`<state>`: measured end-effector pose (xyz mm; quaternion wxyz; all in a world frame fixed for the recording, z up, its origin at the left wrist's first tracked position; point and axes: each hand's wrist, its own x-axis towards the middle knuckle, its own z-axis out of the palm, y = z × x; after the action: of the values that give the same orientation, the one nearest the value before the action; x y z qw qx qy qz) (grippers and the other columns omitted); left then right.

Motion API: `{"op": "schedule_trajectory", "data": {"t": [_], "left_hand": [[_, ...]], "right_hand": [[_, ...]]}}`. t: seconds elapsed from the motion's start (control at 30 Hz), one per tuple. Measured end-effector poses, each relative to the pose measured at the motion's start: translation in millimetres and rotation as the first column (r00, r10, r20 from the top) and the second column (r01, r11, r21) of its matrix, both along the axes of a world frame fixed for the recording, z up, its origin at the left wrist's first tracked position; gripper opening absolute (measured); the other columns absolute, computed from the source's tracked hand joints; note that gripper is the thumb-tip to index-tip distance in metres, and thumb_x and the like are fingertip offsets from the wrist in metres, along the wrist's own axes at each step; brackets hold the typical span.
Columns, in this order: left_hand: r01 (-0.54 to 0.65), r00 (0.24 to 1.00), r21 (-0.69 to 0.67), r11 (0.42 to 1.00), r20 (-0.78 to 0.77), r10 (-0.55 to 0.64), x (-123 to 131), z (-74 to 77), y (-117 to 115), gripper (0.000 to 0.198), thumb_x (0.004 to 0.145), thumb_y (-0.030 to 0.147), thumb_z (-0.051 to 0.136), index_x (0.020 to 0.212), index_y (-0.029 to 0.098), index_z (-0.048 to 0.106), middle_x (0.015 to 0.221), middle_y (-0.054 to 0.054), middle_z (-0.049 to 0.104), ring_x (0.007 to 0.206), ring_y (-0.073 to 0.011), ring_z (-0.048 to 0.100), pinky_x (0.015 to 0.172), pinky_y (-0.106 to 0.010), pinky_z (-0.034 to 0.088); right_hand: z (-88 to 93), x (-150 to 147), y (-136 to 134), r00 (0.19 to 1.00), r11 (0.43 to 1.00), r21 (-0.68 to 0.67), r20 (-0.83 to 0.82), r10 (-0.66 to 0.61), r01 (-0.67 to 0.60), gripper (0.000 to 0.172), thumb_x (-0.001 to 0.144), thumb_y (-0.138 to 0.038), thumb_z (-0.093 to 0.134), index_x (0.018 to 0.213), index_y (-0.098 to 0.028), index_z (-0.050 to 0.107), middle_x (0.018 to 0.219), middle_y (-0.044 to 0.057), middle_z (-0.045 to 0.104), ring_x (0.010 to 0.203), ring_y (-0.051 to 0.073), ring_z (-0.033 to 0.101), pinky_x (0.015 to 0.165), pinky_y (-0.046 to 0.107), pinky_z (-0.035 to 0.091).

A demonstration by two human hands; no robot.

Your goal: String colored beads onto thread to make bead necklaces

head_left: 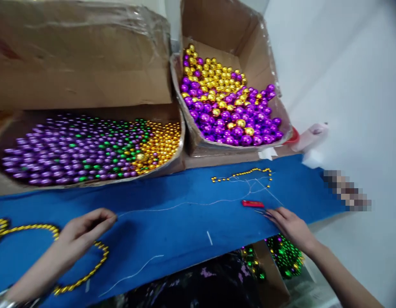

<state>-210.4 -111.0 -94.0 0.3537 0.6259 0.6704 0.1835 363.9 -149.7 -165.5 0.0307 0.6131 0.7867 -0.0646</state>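
My left hand [80,231] is pinched on the end of a thin white thread [185,204] that runs right across the blue cloth [172,231]. Under that wrist lies a loop of gold beads [88,273]. My right hand [289,224] rests flat on the cloth's right part, fingers stretched out, its fingertips touching small scissors [260,211] beside a red object [253,204]. A short gold bead string [242,174] lies farther back, with the thread tangled near it.
Two cardboard boxes stand behind the cloth: the left box [88,182] holds purple, green and gold balls, the right box [217,145] purple and gold ones. Green beads [286,256] sit below the table edge. A white wall [345,85] is on the right.
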Motion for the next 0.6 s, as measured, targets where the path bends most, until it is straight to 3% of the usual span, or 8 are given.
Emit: {"op": "schedule_trajectory", "data": {"t": [0.07, 0.13, 0.23, 0.33, 0.47, 0.6], "left_hand": [[-0.016, 0.999, -0.01, 1.0, 0.044, 0.016, 3.1, 6.1, -2.6, 0.03, 0.08, 0.048, 0.05, 0.078, 0.018, 0.056, 0.072, 0.0, 0.059, 0.071, -0.0174, 0.053, 0.063, -0.023, 0.042], [-0.027, 0.997, -0.005, 1.0, 0.069, 0.027, 2.5, 7.7, -5.2, 0.031, 0.081, 0.048, 0.05, 0.078, 0.017, 0.056, 0.07, 0.0, 0.056, 0.067, -0.0157, 0.049, 0.06, -0.022, 0.04], [-0.021, 0.995, 0.004, 1.0, 0.102, 0.021, -0.3, 7.4, -8.7, 0.03, 0.082, 0.047, 0.049, 0.078, 0.017, 0.055, 0.069, 0.001, 0.053, 0.065, -0.0143, 0.046, 0.058, -0.021, 0.038], [-0.003, 0.993, 0.015, 1.0, 0.116, 0.001, -0.9, 8.4, -10.4, 0.028, 0.083, 0.045, 0.049, 0.079, 0.018, 0.056, 0.07, 0.001, 0.054, 0.066, -0.0142, 0.047, 0.059, -0.02, 0.038], [0.018, 0.994, 0.038, 0.999, 0.107, -0.022, 0.9, 11.2, -10.7, 0.028, 0.083, 0.045, 0.049, 0.079, 0.018, 0.057, 0.071, 0.0, 0.056, 0.066, -0.0146, 0.048, 0.059, -0.02, 0.039], [0.037, 0.995, 0.044, 0.998, 0.087, -0.041, 1.2, 16.2, -8.7, 0.028, 0.084, 0.044, 0.048, 0.079, 0.018, 0.056, 0.071, 0.0, 0.056, 0.066, -0.0146, 0.049, 0.059, -0.02, 0.04]], "right_hand": [[6.7, -1.6, -4.1, 0.997, 0.997, -0.052, -0.042, 0.058, -0.06, 0.035, 0.094, -0.028, 0.031, 0.11, -0.028, 0.063, 0.097, 0.011, 0.064, 0.08, 0.022, 0.064, 0.07, 0.036, 0.054], [21.4, -17.1, -4.3, 0.982, 0.987, -0.096, -0.15, 0.111, -0.127, 0.035, 0.094, -0.028, 0.033, 0.118, -0.032, 0.057, 0.111, 0.009, 0.062, 0.093, 0.021, 0.063, 0.08, 0.035, 0.053], [49.8, -71.4, 1.1, 0.927, 0.966, -0.168, -0.353, 0.128, -0.197, 0.047, 0.095, -0.03, 0.032, 0.142, -0.033, 0.028, 0.136, 0.006, 0.047, 0.12, 0.023, 0.049, 0.098, 0.041, 0.043], [67.5, -142.6, 16.0, 0.917, 0.957, -0.16, -0.359, 0.171, -0.241, 0.044, 0.097, -0.032, 0.027, 0.141, -0.03, 0.028, 0.126, 0.008, 0.053, 0.106, 0.021, 0.059, 0.089, 0.037, 0.048], [60.6, -214.0, 45.4, 0.967, 0.964, -0.108, -0.105, 0.232, -0.243, 0.043, 0.096, -0.043, 0.035, 0.136, -0.029, 0.04, 0.11, 0.009, 0.058, 0.085, 0.02, 0.065, 0.068, 0.028, 0.051], [40.8, -248.7, 67.2, 0.97, 0.966, -0.093, -0.05, 0.239, -0.243, 0.039, 0.094, -0.041, 0.041, 0.13, -0.026, 0.045, 0.105, 0.01, 0.061, 0.077, 0.02, 0.066, 0.063, 0.027, 0.048]]}}
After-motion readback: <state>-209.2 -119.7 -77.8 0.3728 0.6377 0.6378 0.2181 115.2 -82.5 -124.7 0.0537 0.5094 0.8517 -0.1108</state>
